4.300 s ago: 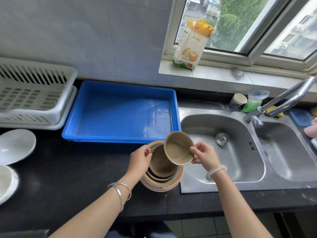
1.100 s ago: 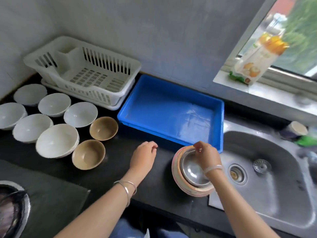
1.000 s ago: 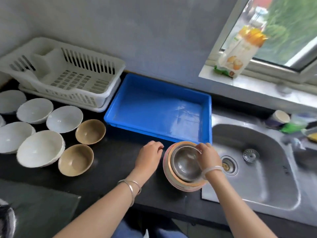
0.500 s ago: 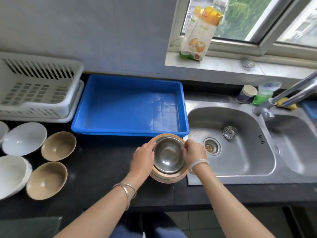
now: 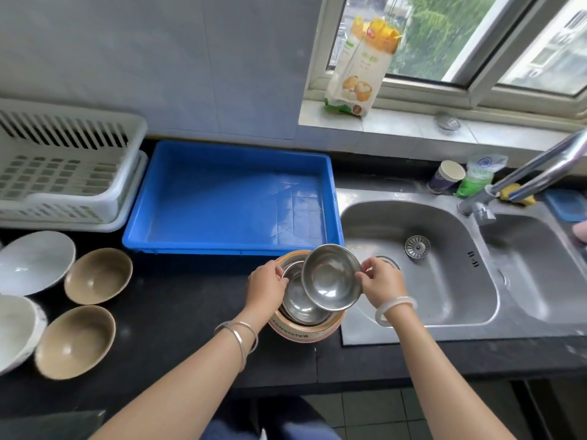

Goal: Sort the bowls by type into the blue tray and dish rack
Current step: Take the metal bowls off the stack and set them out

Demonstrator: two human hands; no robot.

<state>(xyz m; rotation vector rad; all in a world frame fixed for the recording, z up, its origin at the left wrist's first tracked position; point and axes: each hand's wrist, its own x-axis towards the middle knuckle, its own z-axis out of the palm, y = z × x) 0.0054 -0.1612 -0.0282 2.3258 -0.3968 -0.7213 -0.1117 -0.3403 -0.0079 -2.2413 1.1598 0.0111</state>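
My right hand (image 5: 379,282) pinches the rim of a steel bowl (image 5: 330,281), tilted and lifted off a stack. Under it a second steel bowl (image 5: 297,304) sits nested in a pink-and-cream bowl (image 5: 301,333) on the black counter. My left hand (image 5: 266,285) holds the left rim of that stack. The blue tray (image 5: 235,198) lies just behind, nothing in it. The white dish rack (image 5: 63,173) stands at the far left, also holding nothing. Two tan bowls (image 5: 98,276) (image 5: 74,341) and white bowls (image 5: 31,262) (image 5: 14,328) rest on the counter at left.
A double steel sink (image 5: 422,262) with a tap (image 5: 521,182) lies right of the stack. A paper cup (image 5: 446,176), a green bag and a sponge sit behind it. A flour packet (image 5: 362,65) leans on the window sill.
The top steel bowl has come up out of the stack in my right hand and now tilts. Earlier the tan bowls were taken from the stack and set at left.
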